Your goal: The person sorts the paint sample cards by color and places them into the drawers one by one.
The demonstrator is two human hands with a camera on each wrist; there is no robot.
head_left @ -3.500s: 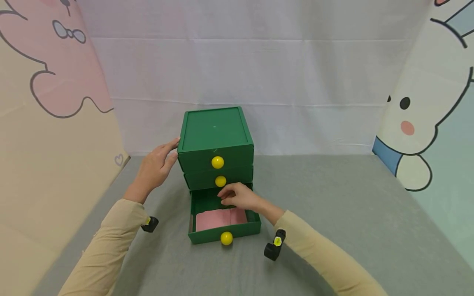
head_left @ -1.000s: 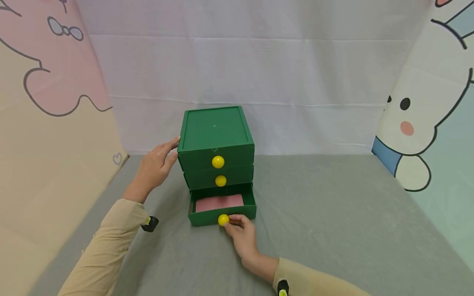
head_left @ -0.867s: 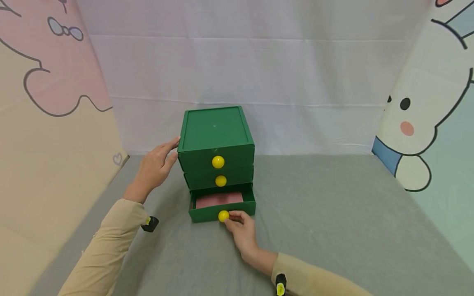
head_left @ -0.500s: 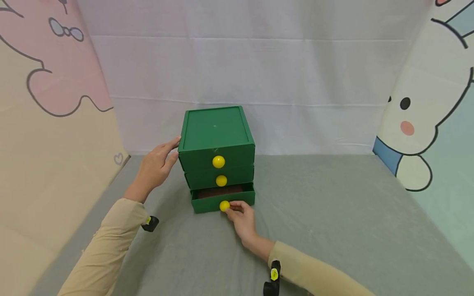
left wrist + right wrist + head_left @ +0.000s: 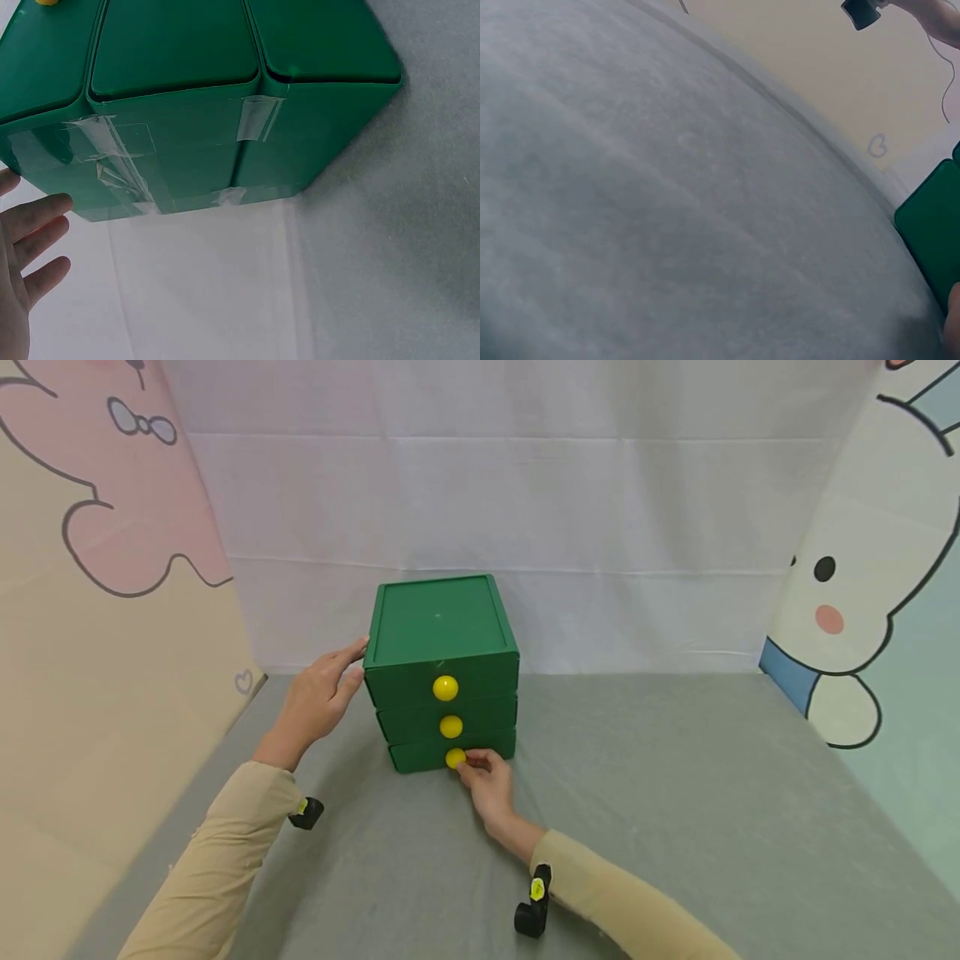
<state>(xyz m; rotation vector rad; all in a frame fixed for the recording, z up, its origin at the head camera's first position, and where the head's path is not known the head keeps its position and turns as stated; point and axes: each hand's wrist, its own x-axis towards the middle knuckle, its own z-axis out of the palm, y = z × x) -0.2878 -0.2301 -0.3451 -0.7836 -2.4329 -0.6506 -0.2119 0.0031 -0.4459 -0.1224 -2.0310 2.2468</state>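
Observation:
A green three-drawer cabinet [image 5: 442, 622] stands on the grey cloth, each drawer with a round yellow knob. All drawer fronts sit in line, so the inside of the bottom drawer [image 5: 420, 758] is hidden. My right hand [image 5: 491, 787] pinches the bottom yellow knob [image 5: 455, 758] between thumb and fingers. Against the cabinet's upper left side rests my left hand [image 5: 315, 697], its fingers extended. In the left wrist view, the fingers of that hand [image 5: 30, 240] lie by the taped side wall [image 5: 180, 150]. The right wrist view catches only a green drawer corner [image 5: 934, 225] and a bit of fingertip.
The grey cloth [image 5: 675, 777] spreads around the cabinet. A white curtain [image 5: 525, 510] hangs behind it. Printed cartoon panels stand at the left [image 5: 120, 693] and right [image 5: 840, 610]. A small black camera is strapped to each wrist [image 5: 534, 902].
My right hand has gone from above the bottom drawer to its knob and pushed the drawer in, hiding the pink sheet inside. My left hand has stayed against the cabinet's side.

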